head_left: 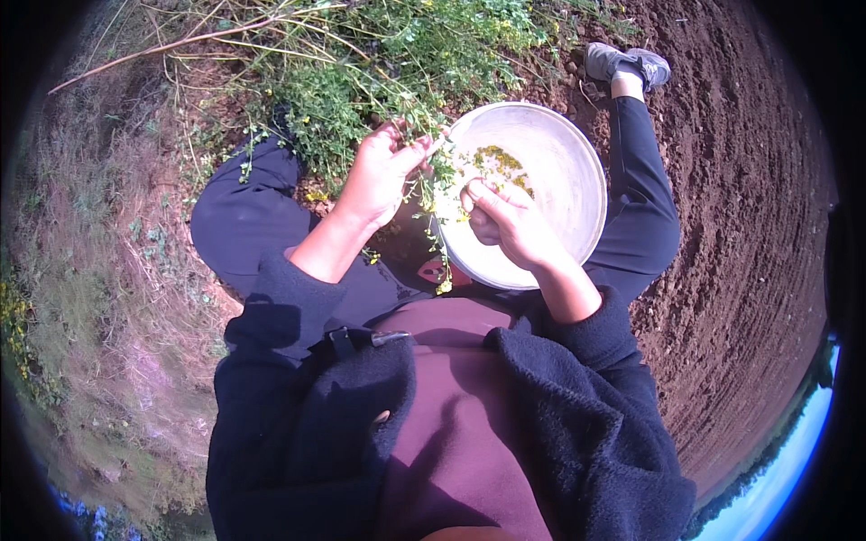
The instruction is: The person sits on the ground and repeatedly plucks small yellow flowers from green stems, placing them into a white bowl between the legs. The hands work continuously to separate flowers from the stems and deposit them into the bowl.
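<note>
My left hand point(389, 169) pinches leafy green stems with small yellow flowers point(443, 179) between thumb and fingers. The cut sprigs hang down over the left rim of a round, pale metal basin point(595, 182). Inside the basin lies a small heap of loose yellow flower heads point(499, 161). Above the basin's lower left part is my right hand point(507, 220), its fingers curled in close to the hanging sprigs. Whether those fingers hold a flower is hidden by the thumb and glare.
A pile of green flowering plants point(338, 115) lies in front, with a long bare stem point(169, 47) reaching out left. My legs in dark trousers point(643, 196) flank the basin. Tilled brown soil point(737, 237) spreads on the right, dry grass point(122, 304) on the left.
</note>
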Demonstrator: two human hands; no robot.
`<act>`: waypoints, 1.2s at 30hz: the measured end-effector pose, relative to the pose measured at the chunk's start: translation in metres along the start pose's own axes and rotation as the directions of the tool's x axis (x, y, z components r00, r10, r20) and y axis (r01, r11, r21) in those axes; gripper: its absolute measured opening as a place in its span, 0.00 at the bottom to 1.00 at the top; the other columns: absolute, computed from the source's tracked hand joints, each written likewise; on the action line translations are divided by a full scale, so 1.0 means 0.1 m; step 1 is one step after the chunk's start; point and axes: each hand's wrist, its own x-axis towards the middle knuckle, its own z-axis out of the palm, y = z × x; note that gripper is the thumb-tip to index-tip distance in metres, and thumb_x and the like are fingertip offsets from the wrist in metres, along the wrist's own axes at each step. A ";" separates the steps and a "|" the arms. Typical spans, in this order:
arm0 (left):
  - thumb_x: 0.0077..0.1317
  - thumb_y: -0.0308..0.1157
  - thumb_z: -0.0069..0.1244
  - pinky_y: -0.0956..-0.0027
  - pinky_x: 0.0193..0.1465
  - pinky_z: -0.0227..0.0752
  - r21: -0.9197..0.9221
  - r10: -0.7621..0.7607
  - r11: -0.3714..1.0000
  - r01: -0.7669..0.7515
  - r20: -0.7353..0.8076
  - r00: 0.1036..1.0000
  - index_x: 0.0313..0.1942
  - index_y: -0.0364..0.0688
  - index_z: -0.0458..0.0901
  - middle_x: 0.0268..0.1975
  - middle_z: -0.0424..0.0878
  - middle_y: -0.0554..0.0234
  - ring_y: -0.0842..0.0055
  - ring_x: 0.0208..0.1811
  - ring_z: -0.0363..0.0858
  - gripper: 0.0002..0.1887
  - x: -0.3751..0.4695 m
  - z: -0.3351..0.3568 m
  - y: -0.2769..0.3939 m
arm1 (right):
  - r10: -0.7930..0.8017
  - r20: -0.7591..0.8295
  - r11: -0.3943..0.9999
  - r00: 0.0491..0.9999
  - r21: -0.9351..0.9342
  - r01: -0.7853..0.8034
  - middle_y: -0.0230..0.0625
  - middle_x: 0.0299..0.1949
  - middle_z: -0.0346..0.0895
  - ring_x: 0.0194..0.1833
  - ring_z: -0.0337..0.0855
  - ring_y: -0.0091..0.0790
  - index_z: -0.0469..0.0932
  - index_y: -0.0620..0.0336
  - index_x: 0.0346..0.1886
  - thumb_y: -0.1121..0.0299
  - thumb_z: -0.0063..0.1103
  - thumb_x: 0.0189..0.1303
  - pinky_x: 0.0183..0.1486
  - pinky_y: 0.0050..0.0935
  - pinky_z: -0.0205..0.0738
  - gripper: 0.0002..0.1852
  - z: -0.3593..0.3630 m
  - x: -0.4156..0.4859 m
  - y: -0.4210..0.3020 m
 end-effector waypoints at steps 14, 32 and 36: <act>0.68 0.24 0.45 0.82 0.34 0.70 -0.078 0.000 0.997 -0.007 -0.094 0.996 0.47 0.40 0.74 0.45 0.81 0.65 0.88 0.34 0.75 0.08 0.02 0.19 -0.10 | 0.004 -0.062 1.000 0.998 0.031 -0.002 0.19 0.21 0.59 0.20 0.52 0.14 0.72 0.58 0.33 0.61 0.43 0.72 0.23 0.16 0.46 0.13 -0.44 -0.38 0.28; 0.69 0.23 0.43 0.72 0.48 0.76 -0.014 -0.059 0.998 0.060 0.015 0.998 0.52 0.36 0.72 0.47 0.81 0.60 0.77 0.44 0.81 0.12 -0.03 0.35 -0.27 | -0.134 0.017 0.971 0.991 0.201 0.128 0.20 0.25 0.64 0.22 0.56 0.13 0.75 0.58 0.37 0.58 0.46 0.70 0.24 0.15 0.49 0.14 -0.40 0.04 0.20; 0.69 0.22 0.42 0.71 0.48 0.76 -0.074 -0.057 0.996 0.056 -0.011 0.998 0.51 0.35 0.72 0.46 0.81 0.59 0.76 0.44 0.81 0.12 -0.01 0.34 -0.28 | -0.149 0.054 0.968 0.987 0.214 0.134 0.18 0.22 0.59 0.19 0.51 0.13 0.71 0.56 0.33 0.61 0.44 0.71 0.22 0.16 0.43 0.12 -0.39 0.01 0.20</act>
